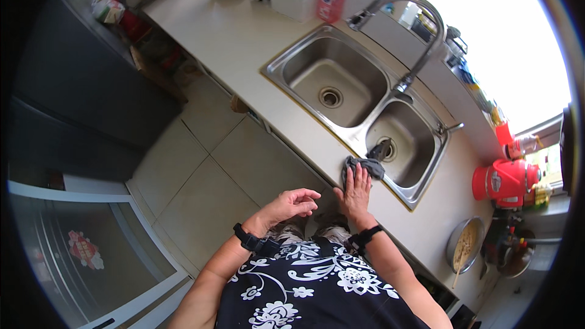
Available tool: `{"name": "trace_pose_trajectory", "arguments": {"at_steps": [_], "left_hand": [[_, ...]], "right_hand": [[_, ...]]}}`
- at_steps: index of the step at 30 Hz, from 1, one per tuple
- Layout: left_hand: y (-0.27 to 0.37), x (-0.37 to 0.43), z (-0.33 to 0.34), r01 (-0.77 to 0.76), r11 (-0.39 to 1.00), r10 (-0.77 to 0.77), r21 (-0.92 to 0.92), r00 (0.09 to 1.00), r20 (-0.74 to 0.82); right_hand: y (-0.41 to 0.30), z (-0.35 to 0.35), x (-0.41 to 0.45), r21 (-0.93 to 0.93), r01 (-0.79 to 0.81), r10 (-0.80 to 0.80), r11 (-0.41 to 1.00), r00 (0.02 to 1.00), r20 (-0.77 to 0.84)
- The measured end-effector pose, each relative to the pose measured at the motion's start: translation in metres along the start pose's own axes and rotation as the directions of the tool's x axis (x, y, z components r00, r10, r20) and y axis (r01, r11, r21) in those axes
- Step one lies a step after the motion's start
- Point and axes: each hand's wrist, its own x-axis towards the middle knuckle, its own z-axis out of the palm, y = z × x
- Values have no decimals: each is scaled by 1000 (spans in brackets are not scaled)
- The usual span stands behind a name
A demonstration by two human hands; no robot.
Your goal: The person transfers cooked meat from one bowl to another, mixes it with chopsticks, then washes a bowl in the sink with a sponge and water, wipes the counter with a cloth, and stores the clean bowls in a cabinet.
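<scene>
My right hand (356, 194) lies with straight fingers on a bunched grey cloth (375, 169), pressing it to the pale countertop (301, 133) at the front rim of the sink. The double-bowl stainless steel sink (358, 134) is set into this counter. Inside its right bowl, a dark item (378, 150) rests by the drain; whether it is part of the cloth, I cannot tell. My left hand (295, 204) hovers in front of the counter edge, fingers loosely curled and apart, with nothing in it. Both wrists wear black bands.
A chrome gooseneck faucet (427, 55) arches over the sink. Behind it stands a pink pump bottle (332, 2). To the right are a red thermos jug (500, 183) and a metal bowl (462, 249) with batter-like food and a stick. A dark cabinet or appliance (87, 87) stands left.
</scene>
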Motion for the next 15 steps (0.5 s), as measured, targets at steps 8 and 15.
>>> {"name": "trace_pose_trajectory", "arguments": {"at_steps": [8,15], "left_hand": [[4,-24,-85,-161,981,149,-107,982,-114],[59,-22,-182,-182,983,180,12,957,-228]], "right_hand": [[-105,36,160,4,158,-157,987,983,93],[-221,67,312,61,339,-344,939,929,139]]}}
